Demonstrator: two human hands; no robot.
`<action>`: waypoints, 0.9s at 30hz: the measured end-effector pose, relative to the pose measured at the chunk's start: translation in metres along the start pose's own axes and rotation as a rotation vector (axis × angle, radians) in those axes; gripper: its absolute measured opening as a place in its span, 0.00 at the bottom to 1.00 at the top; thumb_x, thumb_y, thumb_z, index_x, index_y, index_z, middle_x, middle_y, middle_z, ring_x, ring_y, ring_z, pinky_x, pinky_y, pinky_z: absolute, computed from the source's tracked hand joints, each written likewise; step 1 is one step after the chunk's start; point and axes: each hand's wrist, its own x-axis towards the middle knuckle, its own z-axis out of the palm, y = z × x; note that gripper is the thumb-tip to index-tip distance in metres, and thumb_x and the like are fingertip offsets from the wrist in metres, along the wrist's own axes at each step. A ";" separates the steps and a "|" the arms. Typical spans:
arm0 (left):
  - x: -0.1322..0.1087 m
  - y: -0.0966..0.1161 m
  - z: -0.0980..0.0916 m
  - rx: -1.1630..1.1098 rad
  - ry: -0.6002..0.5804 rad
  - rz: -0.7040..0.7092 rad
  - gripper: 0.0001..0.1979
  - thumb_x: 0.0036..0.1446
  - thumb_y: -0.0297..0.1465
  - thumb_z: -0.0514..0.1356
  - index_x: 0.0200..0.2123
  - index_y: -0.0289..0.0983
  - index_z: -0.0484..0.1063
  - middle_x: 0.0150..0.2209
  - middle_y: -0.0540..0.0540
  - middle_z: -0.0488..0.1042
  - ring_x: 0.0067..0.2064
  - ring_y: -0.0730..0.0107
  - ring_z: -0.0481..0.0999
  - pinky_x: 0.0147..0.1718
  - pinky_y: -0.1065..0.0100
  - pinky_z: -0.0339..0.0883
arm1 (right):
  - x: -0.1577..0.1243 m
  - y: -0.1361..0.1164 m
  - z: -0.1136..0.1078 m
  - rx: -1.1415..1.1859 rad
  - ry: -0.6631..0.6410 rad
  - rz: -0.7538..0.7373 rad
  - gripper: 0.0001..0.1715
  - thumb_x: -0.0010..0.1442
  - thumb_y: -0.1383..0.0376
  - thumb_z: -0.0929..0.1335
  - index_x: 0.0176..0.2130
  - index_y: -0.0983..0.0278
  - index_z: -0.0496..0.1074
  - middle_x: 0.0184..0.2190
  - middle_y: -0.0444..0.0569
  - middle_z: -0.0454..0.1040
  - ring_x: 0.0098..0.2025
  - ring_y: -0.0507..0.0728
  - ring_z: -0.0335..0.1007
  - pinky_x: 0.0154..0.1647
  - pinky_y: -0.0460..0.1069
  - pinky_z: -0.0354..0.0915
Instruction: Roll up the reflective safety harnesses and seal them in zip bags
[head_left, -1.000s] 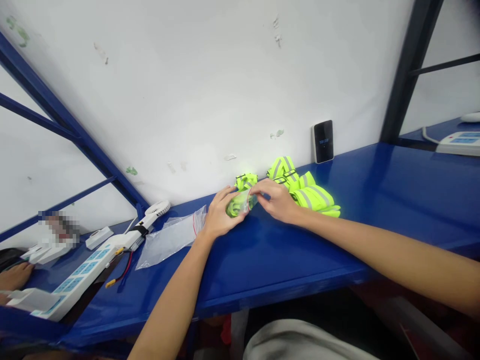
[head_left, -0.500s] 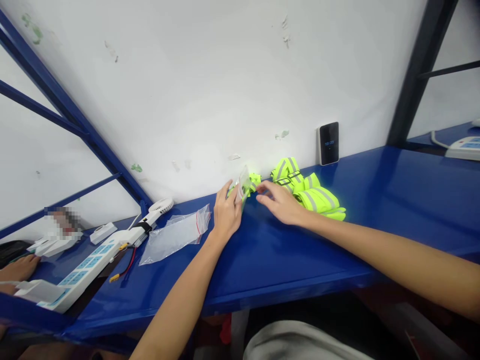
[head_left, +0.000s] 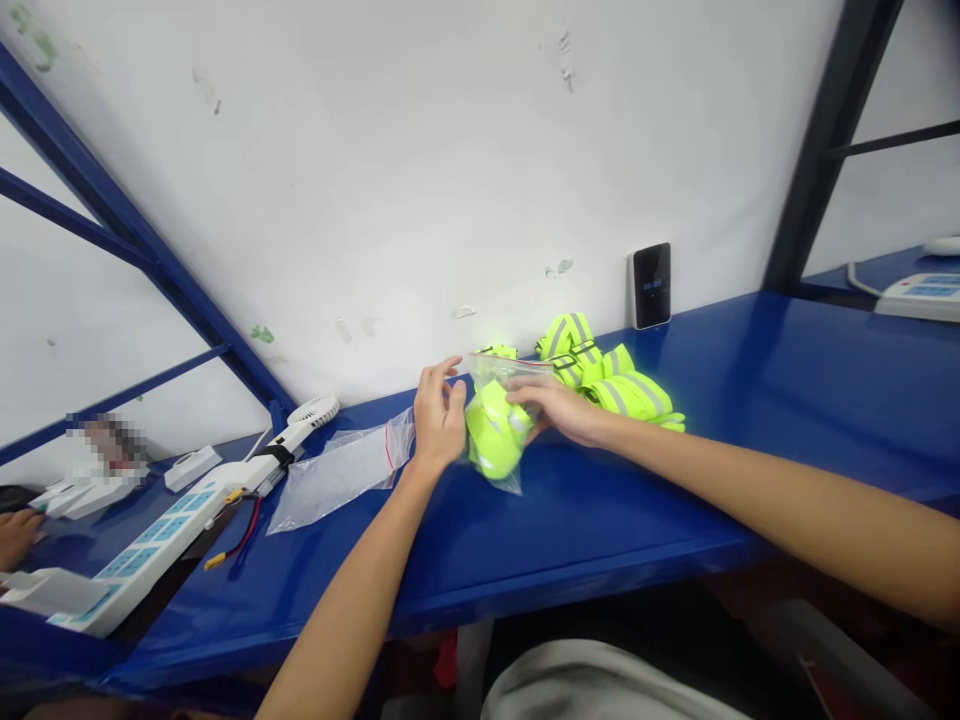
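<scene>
Reflective vest [head_left: 493,435] sat inside a clear zip bag [head_left: 499,370], my right hand [head_left: 559,410] pinching its edge narrowly, my left hand [head_left: 437,412] open just beside.

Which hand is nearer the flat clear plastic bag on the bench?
Left. The left hand is just right of the clear plastic bag; the right hand is farther off, beyond the bagged hi-vis vest it touches.

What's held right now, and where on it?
The right hand holds a clear plastic bag with a bundled hi-vis vest inside, fingers on the bag's right side. The left hand is open beside it, holding nothing.
</scene>
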 end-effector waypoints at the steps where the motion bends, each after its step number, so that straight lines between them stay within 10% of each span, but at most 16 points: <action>1: 0.001 -0.007 -0.001 -0.027 -0.068 -0.084 0.20 0.63 0.38 0.48 0.52 0.36 0.68 0.37 0.46 0.71 0.30 0.71 0.67 0.35 0.68 0.64 | 0.001 0.002 -0.001 0.039 -0.043 0.075 0.19 0.54 0.60 0.68 0.45 0.64 0.74 0.39 0.52 0.77 0.35 0.59 0.73 0.21 0.48 0.69; 5: -0.003 -0.027 -0.005 -0.142 -0.523 -0.275 0.25 0.64 0.44 0.45 0.34 0.34 0.74 0.25 0.49 0.70 0.26 0.71 0.65 0.28 0.69 0.59 | 0.003 0.009 -0.003 -0.040 -0.215 0.230 0.14 0.54 0.60 0.67 0.37 0.66 0.76 0.30 0.49 0.77 0.29 0.56 0.71 0.23 0.46 0.67; 8: -0.005 -0.033 -0.007 -0.190 -0.695 -0.258 0.22 0.59 0.46 0.53 0.28 0.34 0.72 0.24 0.51 0.67 0.27 0.72 0.65 0.28 0.71 0.58 | 0.005 0.010 -0.002 -0.277 -0.093 -0.005 0.12 0.51 0.63 0.69 0.35 0.66 0.76 0.30 0.47 0.77 0.31 0.55 0.70 0.30 0.47 0.66; 11: -0.005 -0.032 -0.011 -0.196 -0.725 -0.269 0.19 0.55 0.45 0.59 0.32 0.33 0.72 0.26 0.51 0.68 0.28 0.73 0.64 0.28 0.72 0.57 | 0.006 0.007 -0.005 -0.472 0.081 -0.178 0.15 0.46 0.66 0.71 0.37 0.66 0.76 0.31 0.47 0.77 0.33 0.55 0.69 0.35 0.48 0.64; 20: -0.005 -0.026 -0.009 -0.156 -0.707 -0.187 0.16 0.50 0.40 0.64 0.37 0.33 0.74 0.29 0.49 0.72 0.29 0.73 0.67 0.28 0.72 0.60 | 0.014 0.015 -0.005 -0.374 0.166 -0.086 0.04 0.44 0.71 0.68 0.25 0.64 0.67 0.21 0.42 0.67 0.25 0.51 0.63 0.26 0.45 0.58; 27: -0.004 -0.053 -0.005 -0.475 -0.587 -0.493 0.15 0.51 0.38 0.63 0.37 0.32 0.76 0.28 0.45 0.77 0.27 0.73 0.72 0.29 0.71 0.65 | 0.019 0.018 -0.016 -0.494 0.173 -0.187 0.11 0.47 0.70 0.69 0.34 0.65 0.69 0.29 0.46 0.72 0.33 0.55 0.69 0.33 0.47 0.64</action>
